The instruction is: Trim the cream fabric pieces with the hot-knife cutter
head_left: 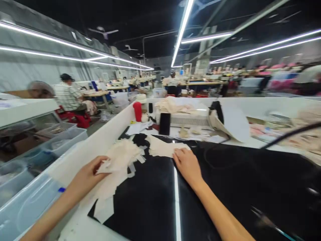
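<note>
My left hand (87, 175) grips the edge of a pile of cream fabric pieces (120, 160) lying on the left of a black work surface (150, 201). My right hand (187, 164) rests flat, fingers on the near edge of a second cream fabric piece (163, 149) just right of the pile. Both pieces lie on the black surface.
A white table wall (100, 140) runs along the left, with clear plastic bins (57, 140) beyond it. At the back stand a red cup (137, 111), a black phone (165, 124), a white machine (190, 118) and paper sheets (233, 124). Other people sit at distant tables.
</note>
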### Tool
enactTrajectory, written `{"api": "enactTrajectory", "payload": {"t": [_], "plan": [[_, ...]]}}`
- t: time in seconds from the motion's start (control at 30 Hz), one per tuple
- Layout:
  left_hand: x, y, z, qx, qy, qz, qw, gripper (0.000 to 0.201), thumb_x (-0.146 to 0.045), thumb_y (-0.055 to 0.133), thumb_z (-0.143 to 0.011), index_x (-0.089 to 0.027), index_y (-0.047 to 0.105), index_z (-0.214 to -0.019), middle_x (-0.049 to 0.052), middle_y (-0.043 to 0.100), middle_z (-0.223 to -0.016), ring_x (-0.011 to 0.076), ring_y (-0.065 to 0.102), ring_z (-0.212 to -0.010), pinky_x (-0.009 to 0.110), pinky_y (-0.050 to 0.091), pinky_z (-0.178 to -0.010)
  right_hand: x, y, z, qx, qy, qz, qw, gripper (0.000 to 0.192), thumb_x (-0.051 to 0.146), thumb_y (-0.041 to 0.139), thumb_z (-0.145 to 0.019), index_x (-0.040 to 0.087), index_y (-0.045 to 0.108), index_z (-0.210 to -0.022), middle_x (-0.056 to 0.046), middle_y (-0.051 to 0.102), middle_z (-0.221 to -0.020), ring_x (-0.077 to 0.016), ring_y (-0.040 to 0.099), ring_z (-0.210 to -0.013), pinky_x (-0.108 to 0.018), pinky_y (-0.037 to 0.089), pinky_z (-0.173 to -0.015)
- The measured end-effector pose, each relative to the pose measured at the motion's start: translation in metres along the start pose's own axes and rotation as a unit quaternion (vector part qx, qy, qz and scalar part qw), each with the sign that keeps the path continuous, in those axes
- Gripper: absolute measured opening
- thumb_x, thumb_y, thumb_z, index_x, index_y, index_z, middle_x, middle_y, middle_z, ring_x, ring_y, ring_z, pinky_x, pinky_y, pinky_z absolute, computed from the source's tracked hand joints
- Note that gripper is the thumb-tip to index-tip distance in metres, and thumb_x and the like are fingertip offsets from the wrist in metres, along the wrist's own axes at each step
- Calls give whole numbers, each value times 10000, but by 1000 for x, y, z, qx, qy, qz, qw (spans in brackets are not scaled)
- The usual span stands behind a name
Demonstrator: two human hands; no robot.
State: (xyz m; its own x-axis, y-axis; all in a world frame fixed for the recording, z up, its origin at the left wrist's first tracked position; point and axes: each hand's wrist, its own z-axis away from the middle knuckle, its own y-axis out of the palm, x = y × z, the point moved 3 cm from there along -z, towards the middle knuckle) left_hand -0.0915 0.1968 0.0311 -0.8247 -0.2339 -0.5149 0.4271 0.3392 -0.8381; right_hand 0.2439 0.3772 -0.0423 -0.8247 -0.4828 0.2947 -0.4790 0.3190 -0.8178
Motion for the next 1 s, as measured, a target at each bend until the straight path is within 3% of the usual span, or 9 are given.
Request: {"api": "enactTrajectory", "payload": {"t": [0.1,0.23,0.4,0.5,0.57,0.63,0.73,0.87,1.0], "plan": [[-9,6,9,42,-6,46,998,456,-517,642,-718,-278,668,-1106,-41,634,-787,222,595,-749,298,428,-712,-6,-3,3,-35,-21,-63,997,321,287,477,-1022,126,707,-1180,-197,705,-1120,-353,652,-1069,-548,513,-962],[-34,13,18,97,-2,98,991,442,-512,645,-724,-270,656,-1093,-49,550,-759,192,481,-708,282,348,-674,23,-19,16,-35,-77,-150,985,338,418,488,-1035,231,692,-1229,-117,706,-1211,-270,650,-1162,-428,526,-1030],[-62,27,22,152,36,167,973,355,-441,701,-779,-274,664,-1091,-53,589,-828,178,482,-762,269,339,-695,90,-30,39,118,-100,-444,883,509,633,615,-930,295,655,-1309,-79,681,-1303,-257,625,-1221,-393,498,-1050],[-77,46,23,187,68,216,956,283,-387,716,-791,-261,673,-1041,-44,629,-886,186,524,-831,267,371,-729,110,-29,51,185,-100,-492,845,544,637,737,-836,269,693,-1234,-73,679,-1259,-262,612,-1185,-381,460,-1054],[-84,60,23,207,78,235,946,237,-330,709,-781,-248,663,-998,-43,617,-869,185,528,-830,264,380,-720,114,-24,56,211,-88,-496,838,410,567,741,-859,231,727,-1094,-48,699,-1070,-219,623,-1001,-331,471,-920],[-86,71,21,228,90,252,936,187,-304,696,-778,-231,640,-941,-42,596,-848,181,519,-816,262,383,-709,112,-19,57,222,-63,-516,825,310,501,691,-914,192,704,-891,-9,644,-862,-158,562,-817,-279,426,-770],[-79,86,15,270,86,268,921,212,-361,730,-760,-209,608,-846,-38,573,-790,185,521,-785,264,388,-692,108,-10,55,228,-19,-563,794,447,542,661,-923,166,570,-698,30,495,-695,-104,431,-679,-245,332,-631],[-64,95,11,325,41,363,872,433,-547,796,-723,-189,639,-910,7,659,-890,229,604,-856,283,447,-729,106,0,54,244,32,-590,769,549,691,635,-876,172,546,-721,42,452,-636,-86,421,-579,-220,355,-537],[-57,95,16,311,-27,420,852,565,-710,741,-774,-179,640,-938,31,687,-876,219,624,-786,279,454,-665,109,5,57,274,65,-613,738,610,765,679,-788,164,588,-830,28,515,-685,-89,489,-557,-222,473,-509]]}}
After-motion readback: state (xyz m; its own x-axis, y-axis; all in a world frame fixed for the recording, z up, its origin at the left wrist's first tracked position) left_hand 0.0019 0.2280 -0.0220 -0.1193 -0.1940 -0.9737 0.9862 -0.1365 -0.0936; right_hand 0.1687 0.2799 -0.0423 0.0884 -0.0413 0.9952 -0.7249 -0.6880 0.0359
